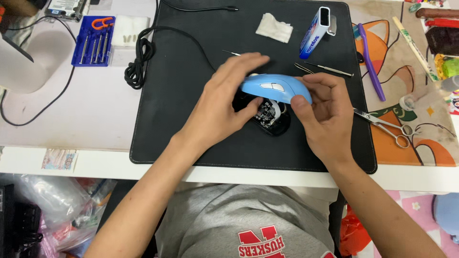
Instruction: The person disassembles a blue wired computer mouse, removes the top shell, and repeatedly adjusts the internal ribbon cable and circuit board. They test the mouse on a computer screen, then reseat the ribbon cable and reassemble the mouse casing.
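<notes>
Partly hidden under both hands, the black mouse base [272, 125] shows only a patch of circuit board and a curved dark edge; how much of it is joined to the shell above cannot be told. That blue mouse shell [275, 88], smooth and rounded with two pale side buttons, sits tilted over the base near the middle of the black desk mat [181, 119]. The left hand [222, 107] wraps the shell's left end, fingers stretched over the top and thumb tucked beneath. The right hand [325, 114] pinches the shell's right end between thumb and curled fingers. Right of the shell, scissors [385, 126] lie across the mat's edge; beyond the shell rest a thin metal pick [330, 69] and a folded white cloth [274, 27]. Off the mat's far left corner, a blue screwdriver tray [93, 40] lies.
</notes>
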